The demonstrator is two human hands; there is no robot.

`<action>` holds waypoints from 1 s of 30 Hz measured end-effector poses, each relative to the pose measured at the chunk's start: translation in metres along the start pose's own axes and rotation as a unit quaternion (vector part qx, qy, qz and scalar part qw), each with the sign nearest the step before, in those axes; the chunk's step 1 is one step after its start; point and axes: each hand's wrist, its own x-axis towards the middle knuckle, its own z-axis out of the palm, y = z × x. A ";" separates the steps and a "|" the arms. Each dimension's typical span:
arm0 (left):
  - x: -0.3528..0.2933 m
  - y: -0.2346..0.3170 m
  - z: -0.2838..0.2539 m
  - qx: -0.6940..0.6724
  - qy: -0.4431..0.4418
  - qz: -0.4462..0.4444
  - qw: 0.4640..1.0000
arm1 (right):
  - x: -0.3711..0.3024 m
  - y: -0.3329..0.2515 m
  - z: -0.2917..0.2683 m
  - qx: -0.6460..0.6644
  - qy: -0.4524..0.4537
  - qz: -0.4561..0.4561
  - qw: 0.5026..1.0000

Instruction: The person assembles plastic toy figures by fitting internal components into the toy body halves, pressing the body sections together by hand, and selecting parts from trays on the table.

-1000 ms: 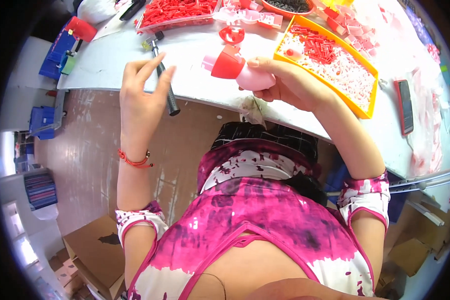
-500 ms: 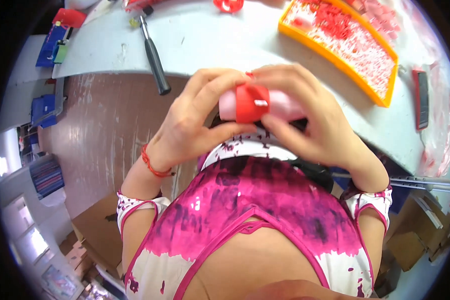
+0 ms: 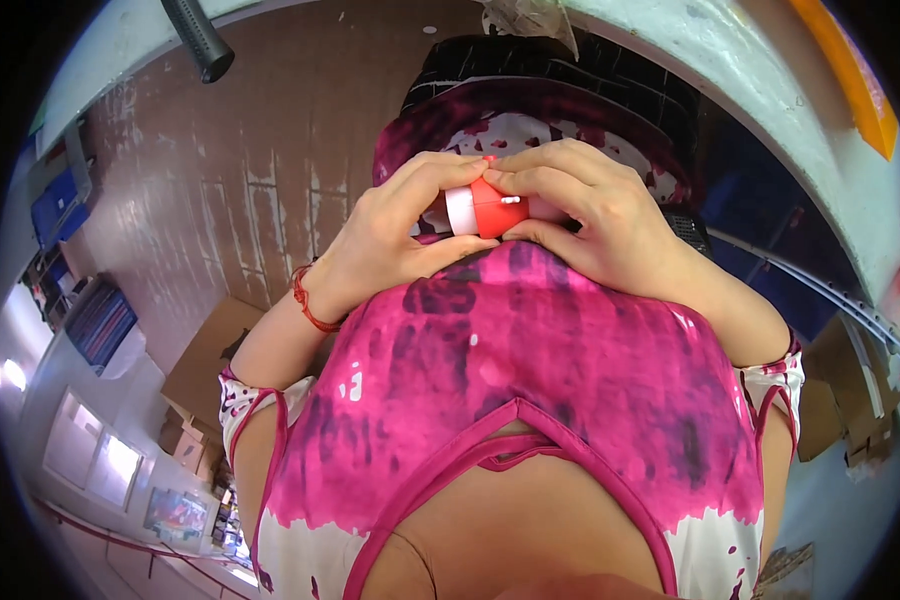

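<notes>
A rounded plastic piece (image 3: 497, 207), pale pink with a wide red band, is held level between my two hands in front of my chest. On its left end are the fingers and thumb of my left hand (image 3: 402, 215), closed with the thumb below. My right hand (image 3: 602, 205) grips the other end, fingertips on top of the red band and thumb underneath. Small white bits show on the front of the band. My right fingers cover most of the pink right end.
The pale worktable's edge (image 3: 760, 90) curves across the upper right, with an orange tray (image 3: 863, 95) on it. The black handle (image 3: 198, 45) of a tool juts past the table's edge at upper left. Cardboard boxes (image 3: 205, 355) stand at left, near blue bins (image 3: 60, 210).
The view has tipped down, so most of the table has left it. My hands have come closer to my body, and my right fingers have closed in onto the red band.
</notes>
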 end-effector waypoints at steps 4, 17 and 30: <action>-0.006 -0.004 0.006 0.022 0.010 0.032 0.999 | -0.004 -0.002 0.006 -0.012 0.002 -0.010 1.000; -0.015 -0.022 0.010 0.024 0.030 0.040 0.998 | 0.008 0.004 0.006 -0.007 -0.062 0.009 0.998; 0.024 0.067 -0.060 0.180 0.299 0.300 0.888 | 0.056 -0.082 -0.030 0.237 0.225 -0.058 0.943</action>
